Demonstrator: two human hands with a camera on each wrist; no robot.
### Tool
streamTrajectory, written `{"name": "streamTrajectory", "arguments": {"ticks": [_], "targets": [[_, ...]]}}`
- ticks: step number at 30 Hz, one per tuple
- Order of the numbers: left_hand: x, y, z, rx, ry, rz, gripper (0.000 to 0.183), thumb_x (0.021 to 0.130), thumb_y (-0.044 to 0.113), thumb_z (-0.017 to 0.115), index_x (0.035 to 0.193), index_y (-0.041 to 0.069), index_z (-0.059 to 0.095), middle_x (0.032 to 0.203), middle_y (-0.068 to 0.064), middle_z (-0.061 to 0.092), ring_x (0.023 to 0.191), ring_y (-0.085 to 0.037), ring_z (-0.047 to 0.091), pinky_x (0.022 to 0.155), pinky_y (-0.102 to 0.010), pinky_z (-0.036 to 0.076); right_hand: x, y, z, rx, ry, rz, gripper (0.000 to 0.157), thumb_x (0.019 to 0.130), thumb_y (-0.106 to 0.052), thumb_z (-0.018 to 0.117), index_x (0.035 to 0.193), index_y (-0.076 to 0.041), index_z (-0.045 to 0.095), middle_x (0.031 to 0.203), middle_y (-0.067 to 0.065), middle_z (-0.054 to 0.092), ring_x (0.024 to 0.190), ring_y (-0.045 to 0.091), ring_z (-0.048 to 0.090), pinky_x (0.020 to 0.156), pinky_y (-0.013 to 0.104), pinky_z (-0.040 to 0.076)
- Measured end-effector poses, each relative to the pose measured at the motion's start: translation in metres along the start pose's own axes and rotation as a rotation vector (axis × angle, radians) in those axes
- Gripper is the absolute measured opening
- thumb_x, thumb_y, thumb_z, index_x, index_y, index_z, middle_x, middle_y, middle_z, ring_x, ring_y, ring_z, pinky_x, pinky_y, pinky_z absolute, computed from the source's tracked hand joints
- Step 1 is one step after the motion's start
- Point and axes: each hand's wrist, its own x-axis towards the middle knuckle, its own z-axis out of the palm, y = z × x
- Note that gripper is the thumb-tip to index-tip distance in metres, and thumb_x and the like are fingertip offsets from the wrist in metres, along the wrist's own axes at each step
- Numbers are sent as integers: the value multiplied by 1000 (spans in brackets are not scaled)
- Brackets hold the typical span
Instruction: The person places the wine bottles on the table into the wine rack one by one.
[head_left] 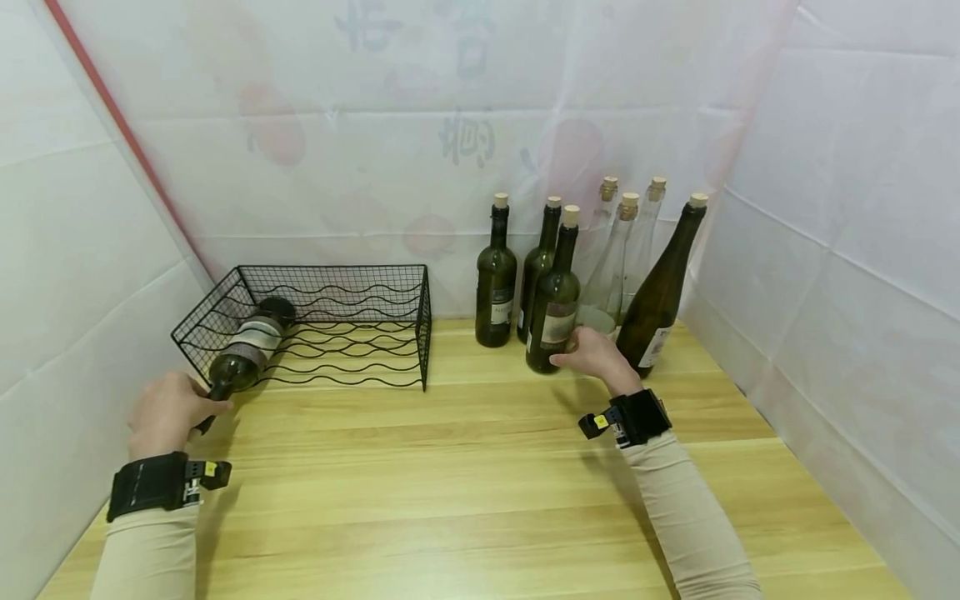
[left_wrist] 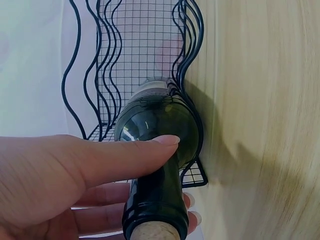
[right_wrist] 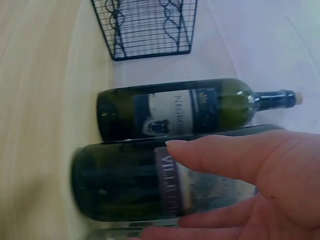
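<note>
My left hand grips the neck of a dark green wine bottle. In the left wrist view the thumb lies over the neck, fingertips showing on the far side, and the cork faces the camera. This bottle lies on its side at the left end of a black wire wine rack. On the right, my right hand is at the lower part of an upright green wine bottle with a cork. In the right wrist view its thumb overlaps the label and its straight fingers extend along the bottle's other side.
Two more green wine bottles stand behind and left of my right hand. Several clear corked bottles stand behind it, and a tall green bottle leans in view at its right. White sheet walls enclose the wooden table.
</note>
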Motion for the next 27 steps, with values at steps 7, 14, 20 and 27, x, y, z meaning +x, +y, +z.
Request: {"name": "streamTrajectory", "arguments": {"ticks": [7, 14, 20, 27], "targets": [[1, 1, 0, -4, -25, 16, 36, 89, 34, 76, 77, 1, 67, 67, -11, 64, 58, -25, 59, 58, -43, 41, 8, 6, 5, 38, -16, 38, 79, 101, -35, 65, 156, 8, 28, 154, 35, 38, 135, 50, 47, 107, 57, 45], [2, 3, -2, 14, -37, 15, 36, 90, 31, 73, 68, 6, 60, 64, -10, 59, 58, -26, 56, 58, -43, 39, 9, 8, 8, 27, -3, 18, 77, 101, -34, 66, 154, 9, 31, 149, 36, 43, 126, 48, 53, 99, 54, 49], [2, 1, -2, 1, -68, 27, 40, 90, 34, 72, 62, 12, 53, 58, -2, 52, 55, -22, 53, 55, -39, 37, 10, 7, 9, 25, 4, 22, 81, 100, -35, 67, 155, 10, 29, 152, 36, 40, 131, 50, 50, 103, 56, 47], [1, -1, -15, -25, -84, 51, 45, 92, 35, 70, 87, -8, 61, 80, -24, 62, 69, -36, 60, 57, -39, 43, 10, 7, 8, 52, -13, 30, 80, 101, -34, 65, 155, 10, 27, 152, 36, 38, 132, 50, 47, 105, 55, 46]]}}
